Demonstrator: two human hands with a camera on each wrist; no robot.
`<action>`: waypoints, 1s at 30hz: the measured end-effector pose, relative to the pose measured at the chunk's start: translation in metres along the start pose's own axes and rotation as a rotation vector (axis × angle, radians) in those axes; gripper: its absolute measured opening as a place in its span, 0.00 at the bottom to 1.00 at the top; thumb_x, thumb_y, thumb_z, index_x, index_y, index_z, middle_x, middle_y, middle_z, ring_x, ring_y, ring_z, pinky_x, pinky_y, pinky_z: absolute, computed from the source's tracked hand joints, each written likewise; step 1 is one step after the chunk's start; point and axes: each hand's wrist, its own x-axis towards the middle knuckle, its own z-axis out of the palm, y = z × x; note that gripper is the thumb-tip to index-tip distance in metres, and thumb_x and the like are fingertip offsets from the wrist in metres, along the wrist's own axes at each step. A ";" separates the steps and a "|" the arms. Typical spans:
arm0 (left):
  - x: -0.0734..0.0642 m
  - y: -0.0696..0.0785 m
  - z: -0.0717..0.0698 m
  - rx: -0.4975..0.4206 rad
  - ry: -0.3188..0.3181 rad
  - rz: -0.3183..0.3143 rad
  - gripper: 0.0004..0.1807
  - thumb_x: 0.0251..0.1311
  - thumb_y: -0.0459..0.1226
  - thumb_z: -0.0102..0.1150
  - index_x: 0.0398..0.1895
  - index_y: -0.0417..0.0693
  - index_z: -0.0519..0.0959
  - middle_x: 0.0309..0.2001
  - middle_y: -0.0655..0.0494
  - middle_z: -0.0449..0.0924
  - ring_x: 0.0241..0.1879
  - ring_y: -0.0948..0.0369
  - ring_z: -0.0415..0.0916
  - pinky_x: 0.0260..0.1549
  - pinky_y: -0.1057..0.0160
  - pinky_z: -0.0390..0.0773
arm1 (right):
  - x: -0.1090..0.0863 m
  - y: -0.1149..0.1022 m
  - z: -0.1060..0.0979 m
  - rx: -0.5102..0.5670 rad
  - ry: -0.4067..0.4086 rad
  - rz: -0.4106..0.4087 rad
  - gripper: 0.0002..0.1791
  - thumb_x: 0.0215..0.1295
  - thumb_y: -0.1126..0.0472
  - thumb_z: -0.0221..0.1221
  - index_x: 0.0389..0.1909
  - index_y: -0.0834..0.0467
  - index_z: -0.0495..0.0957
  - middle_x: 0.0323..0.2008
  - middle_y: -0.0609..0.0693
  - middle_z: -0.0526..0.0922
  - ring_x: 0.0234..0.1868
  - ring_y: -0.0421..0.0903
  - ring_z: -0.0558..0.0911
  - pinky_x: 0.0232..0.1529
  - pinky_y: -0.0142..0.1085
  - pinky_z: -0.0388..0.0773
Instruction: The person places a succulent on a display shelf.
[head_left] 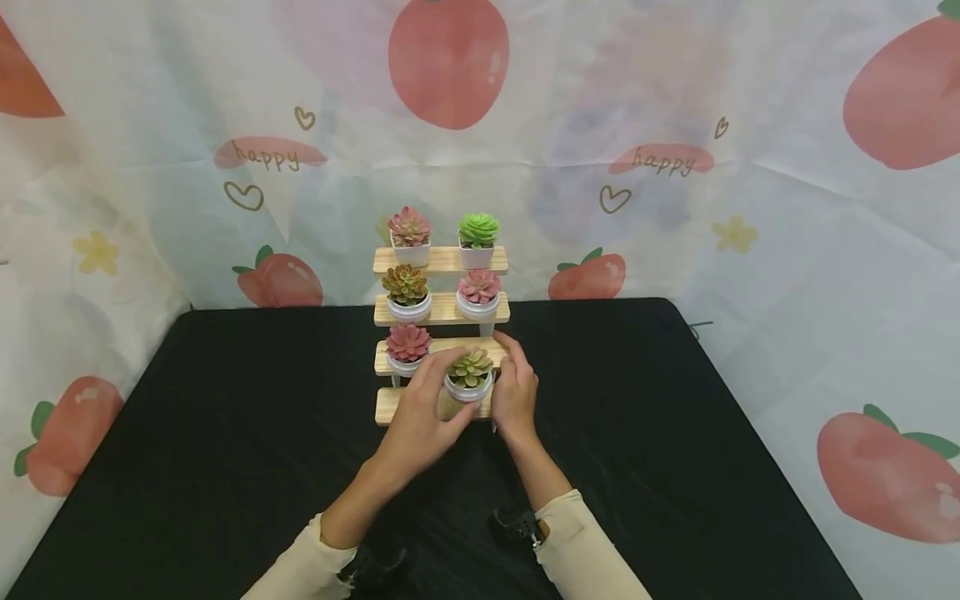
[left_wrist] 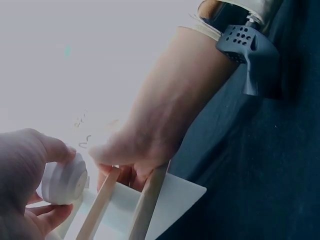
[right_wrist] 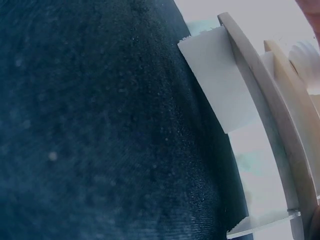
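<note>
My left hand (head_left: pixel 420 421) holds a small white pot (head_left: pixel 467 392) between thumb and fingers, with a yellow-green artificial succulent (head_left: pixel 472 367) in it. The pot is in front of the lower boards of a tiered wooden plant stand (head_left: pixel 388 407). In the left wrist view the underside of the white pot (left_wrist: pixel 64 181) shows, apart from the boards. My right hand (head_left: pixel 516 396) grips the stand's right side, its fingers curled at the board ends in the left wrist view. The right wrist view shows the stand's side (right_wrist: pixel 272 107) and part of the pot (right_wrist: pixel 306 65).
Potted succulents stand on the upper tiers: pink (head_left: pixel 410 229) and bright green (head_left: pixel 478 231) on top, brownish (head_left: pixel 405 286) and pink (head_left: pixel 479 287) below. A dark pink one (head_left: pixel 408 343) sits third-tier left. Black cloth (head_left: pixel 637 433) covers the table; a printed curtain (head_left: pixel 540 100) hangs behind.
</note>
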 end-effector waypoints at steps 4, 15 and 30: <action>0.006 0.001 0.006 -0.013 0.030 0.007 0.42 0.52 0.27 0.77 0.71 0.48 0.69 0.63 0.48 0.72 0.64 0.55 0.70 0.64 0.52 0.70 | 0.000 -0.001 0.000 0.004 0.006 -0.006 0.25 0.75 0.65 0.42 0.62 0.55 0.82 0.59 0.49 0.84 0.57 0.46 0.80 0.58 0.50 0.74; 0.018 -0.002 0.020 0.003 0.037 -0.010 0.43 0.55 0.25 0.74 0.74 0.47 0.66 0.63 0.46 0.69 0.65 0.54 0.68 0.64 0.52 0.70 | -0.001 -0.002 0.002 0.013 0.024 -0.005 0.23 0.74 0.64 0.44 0.60 0.55 0.83 0.58 0.51 0.84 0.60 0.49 0.80 0.60 0.53 0.73; 0.028 -0.005 0.032 0.056 0.033 -0.070 0.41 0.59 0.25 0.70 0.74 0.47 0.64 0.63 0.43 0.68 0.63 0.50 0.70 0.61 0.48 0.72 | -0.002 -0.005 0.001 -0.001 0.044 -0.005 0.22 0.74 0.64 0.45 0.59 0.54 0.84 0.56 0.50 0.85 0.58 0.48 0.81 0.59 0.52 0.75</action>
